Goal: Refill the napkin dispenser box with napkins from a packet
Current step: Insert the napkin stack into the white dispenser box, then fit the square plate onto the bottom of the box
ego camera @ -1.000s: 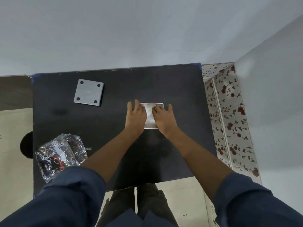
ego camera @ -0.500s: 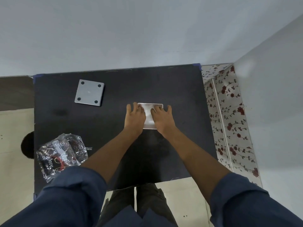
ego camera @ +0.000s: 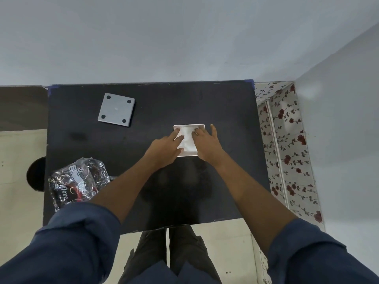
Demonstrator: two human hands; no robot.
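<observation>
A white square dispenser box [ego camera: 200, 126] stands open-topped on the black table [ego camera: 164, 103], right of centre. White napkins [ego camera: 187, 141] fill its inside. My left hand [ego camera: 164, 149] lies flat on the napkins from the left, fingers spread. My right hand [ego camera: 206, 142] presses flat on the box's right side, its thumb over the outer wall. The crumpled clear napkin packet [ego camera: 77, 182] with dark printing lies at the table's near left corner. A grey square lid [ego camera: 116, 109] with dark round feet at its corners rests upside down at the far left.
White walls stand behind the table and to the right. A floral-patterned surface [ego camera: 285, 156] runs along the table's right edge. A dark round object [ego camera: 35, 174] sits on the floor to the left. My legs are below the near edge.
My left hand has slid back and left, so more of the box and napkins shows. My right hand has shifted slightly right along the box.
</observation>
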